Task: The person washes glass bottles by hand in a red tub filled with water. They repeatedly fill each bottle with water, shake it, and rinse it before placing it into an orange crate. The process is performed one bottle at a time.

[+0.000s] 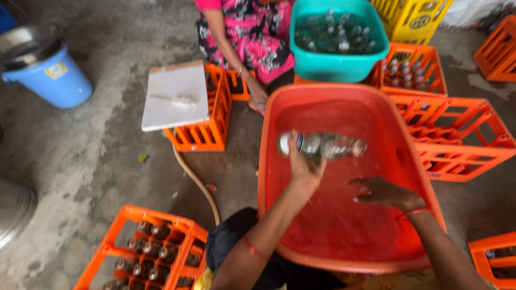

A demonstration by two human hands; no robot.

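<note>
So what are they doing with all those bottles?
A person is leaning over a big red tub that seems to hold water. Their left hand grips a glass bottle lying on its side in the tub. Their right hand is open and hovers just beside it, holding nothing. Another person in a pink dress sits across from them, next to a teal tub full of bottles. Orange crates stand all around, and the crate by the wearer's left side holds bottles.

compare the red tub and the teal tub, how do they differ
The red tub is larger, shallower and sits near the person; the teal tub is smaller, deeper and farther off. The red tub holds water and one bottle, gripped by the left hand; the teal tub is packed with bottles. Both are plastic.
</note>
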